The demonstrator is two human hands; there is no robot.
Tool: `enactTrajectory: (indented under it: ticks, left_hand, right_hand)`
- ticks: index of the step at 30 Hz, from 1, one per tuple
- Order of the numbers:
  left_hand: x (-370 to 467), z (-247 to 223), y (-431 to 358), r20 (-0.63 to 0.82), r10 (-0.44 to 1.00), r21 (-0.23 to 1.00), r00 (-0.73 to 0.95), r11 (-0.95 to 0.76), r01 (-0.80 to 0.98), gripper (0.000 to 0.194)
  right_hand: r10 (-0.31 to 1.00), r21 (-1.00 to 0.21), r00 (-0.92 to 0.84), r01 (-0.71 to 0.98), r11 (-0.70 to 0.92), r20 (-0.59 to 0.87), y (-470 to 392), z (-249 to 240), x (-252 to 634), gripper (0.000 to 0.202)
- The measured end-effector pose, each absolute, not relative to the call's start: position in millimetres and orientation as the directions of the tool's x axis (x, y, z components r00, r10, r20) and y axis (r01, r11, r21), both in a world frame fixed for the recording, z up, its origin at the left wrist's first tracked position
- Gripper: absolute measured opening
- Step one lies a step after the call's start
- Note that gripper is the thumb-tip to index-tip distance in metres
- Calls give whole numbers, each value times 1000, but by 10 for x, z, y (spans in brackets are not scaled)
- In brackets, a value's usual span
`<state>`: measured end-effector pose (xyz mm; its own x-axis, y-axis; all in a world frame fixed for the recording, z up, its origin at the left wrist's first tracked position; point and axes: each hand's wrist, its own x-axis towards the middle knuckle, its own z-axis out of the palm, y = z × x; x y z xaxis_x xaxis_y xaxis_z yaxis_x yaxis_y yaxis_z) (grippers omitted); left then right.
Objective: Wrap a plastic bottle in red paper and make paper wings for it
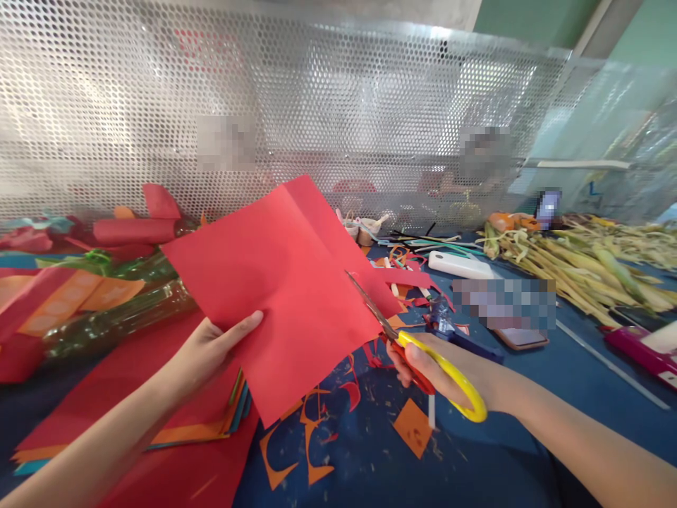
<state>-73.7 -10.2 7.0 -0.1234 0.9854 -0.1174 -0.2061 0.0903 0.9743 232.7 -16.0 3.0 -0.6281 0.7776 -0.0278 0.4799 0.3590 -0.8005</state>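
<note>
A large sheet of red paper (296, 282) is held up in the middle of the view, a crease running near its right side. My left hand (227, 339) pinches its lower left edge, the thumb lying on top and the other fingers hidden behind. Scissors (449, 374) with yellow and red handles are in my right hand (423, 360). Their blades meet the sheet at its lower right, one blade showing over the paper. Below lie orange paper scraps (312, 451) and an orange paper square (414, 427).
At left are stacked coloured papers (132, 416) and a green plastic bottle (121, 317). A blue glue gun (460, 331), a phone (521, 336), a white case (460, 265) and dried husks (576, 268) lie at right. A perforated metal screen (338, 106) stands behind.
</note>
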Motion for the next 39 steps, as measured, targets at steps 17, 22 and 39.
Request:
enactTrajectory:
  ticks: [17, 22, 39]
  left_hand:
    - [-703, 133, -137, -174, 974, 962, -147, 137, -234, 40]
    - [-716, 146, -155, -181, 972, 960, -150, 141, -243, 38]
    - [-696, 177, -133, -208, 963, 948, -172, 156, -277, 40]
  right_hand:
    - [764, -855, -642, 355, 378, 71, -115, -125, 2277, 54]
    - [776, -843, -622, 361, 399, 101, -118, -84, 2240, 53]
    - [838, -853, -543, 418, 313, 41, -135, -46, 2173, 57]
